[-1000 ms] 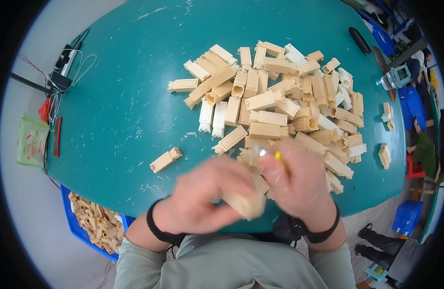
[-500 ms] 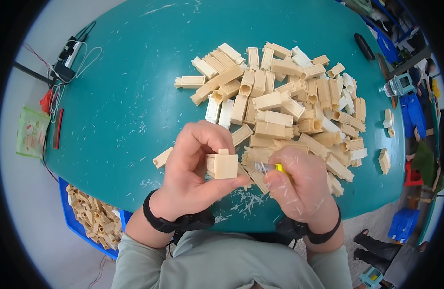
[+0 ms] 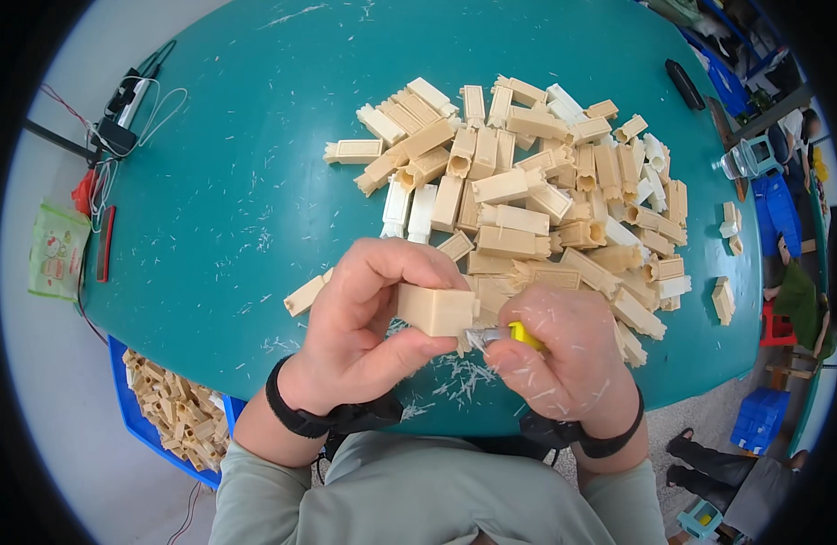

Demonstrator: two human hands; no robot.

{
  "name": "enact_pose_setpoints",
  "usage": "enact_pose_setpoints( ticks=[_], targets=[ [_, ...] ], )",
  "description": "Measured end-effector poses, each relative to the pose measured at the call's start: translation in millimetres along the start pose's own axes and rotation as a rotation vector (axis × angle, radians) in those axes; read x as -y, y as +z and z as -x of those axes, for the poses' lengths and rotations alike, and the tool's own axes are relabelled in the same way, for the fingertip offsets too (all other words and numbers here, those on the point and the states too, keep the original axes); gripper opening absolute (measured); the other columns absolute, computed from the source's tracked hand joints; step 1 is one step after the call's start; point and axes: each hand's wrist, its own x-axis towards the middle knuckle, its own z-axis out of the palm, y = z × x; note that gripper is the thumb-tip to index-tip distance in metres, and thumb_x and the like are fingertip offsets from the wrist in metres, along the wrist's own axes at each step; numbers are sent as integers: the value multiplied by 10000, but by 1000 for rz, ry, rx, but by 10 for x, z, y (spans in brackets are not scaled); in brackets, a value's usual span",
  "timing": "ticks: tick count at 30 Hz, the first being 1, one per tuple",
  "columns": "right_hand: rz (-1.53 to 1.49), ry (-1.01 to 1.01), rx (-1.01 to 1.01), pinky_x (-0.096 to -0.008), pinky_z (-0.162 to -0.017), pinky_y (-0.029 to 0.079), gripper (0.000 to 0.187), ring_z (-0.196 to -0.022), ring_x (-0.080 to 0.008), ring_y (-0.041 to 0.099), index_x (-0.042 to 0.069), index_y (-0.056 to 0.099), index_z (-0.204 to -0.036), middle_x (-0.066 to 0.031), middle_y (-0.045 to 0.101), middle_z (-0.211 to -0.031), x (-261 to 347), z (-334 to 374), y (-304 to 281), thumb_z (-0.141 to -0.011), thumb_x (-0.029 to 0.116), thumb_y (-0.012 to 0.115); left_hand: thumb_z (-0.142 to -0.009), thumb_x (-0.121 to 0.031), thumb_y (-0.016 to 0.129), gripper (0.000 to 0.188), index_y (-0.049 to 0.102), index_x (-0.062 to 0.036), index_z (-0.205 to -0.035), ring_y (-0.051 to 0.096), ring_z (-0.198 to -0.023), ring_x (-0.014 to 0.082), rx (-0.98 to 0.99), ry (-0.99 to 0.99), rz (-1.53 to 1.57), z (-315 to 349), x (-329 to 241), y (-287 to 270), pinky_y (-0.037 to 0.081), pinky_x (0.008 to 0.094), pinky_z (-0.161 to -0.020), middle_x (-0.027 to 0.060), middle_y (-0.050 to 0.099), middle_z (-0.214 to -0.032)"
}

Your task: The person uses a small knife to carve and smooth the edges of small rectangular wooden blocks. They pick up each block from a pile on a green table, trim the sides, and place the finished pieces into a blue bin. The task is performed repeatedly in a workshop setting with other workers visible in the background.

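Between the thumb and fingers of my left hand (image 3: 369, 318) is a beige rectangular plastic block (image 3: 434, 309), turned with its end toward my right. My right hand (image 3: 564, 350) is wrapped round a utility knife (image 3: 520, 334) with a yellow part; its blade tip is close to the block's right end, and I cannot tell whether they touch. Thin pale shavings cling to the right hand. Beyond both hands lies a heap of beige and white blocks (image 3: 518, 191), some with hollow, notched ends. Shavings (image 3: 468, 377) are scattered on the table below the hands.
The green table (image 3: 228, 109) has a power strip (image 3: 128, 104) with cables beyond its left edge. A blue crate (image 3: 132, 400) full of beige pieces stands at lower left. Several blocks lie apart at the right, and a black cylindrical object (image 3: 684, 84) sits at far right.
My right hand has brought the knife left, up to the block. The block has turned in my left hand and its end now faces right.
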Motion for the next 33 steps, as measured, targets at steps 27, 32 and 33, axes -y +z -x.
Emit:
enact_pose_setpoints(
  ticks=[27, 32, 33],
  targets=[
    [-190, 269, -32, -342, -479, 394, 261, -517, -287, 496, 16, 541, -729, -131, 503, -595, 97, -32, -44, -826, 252, 596, -782, -95, 616, 255, 480, -34, -989, 519, -884, 202, -180, 25, -81, 2, 5, 85, 414, 310, -779, 142, 543, -1010],
    [-149, 275, -19, -333, -453, 386, 281, -490, -280, 489, 25, 521, -714, -118, 494, -587, 76, 9, -9, -824, 272, 598, -674, 36, 653, 295, 531, -52, -928, 538, -848, 234, -164, 185, -535, 15, 2, 9, 419, 320, -750, 123, 576, -994],
    [-149, 278, -24, -334, -452, 385, 280, -491, -281, 489, 27, 516, -712, -117, 491, -585, 78, 9, -3, -824, 270, 598, -656, 42, 657, 303, 536, -58, -916, 538, -838, 241, -153, 206, -603, 3, -5, 8, 418, 321, -737, 116, 579, -977]
  ],
)
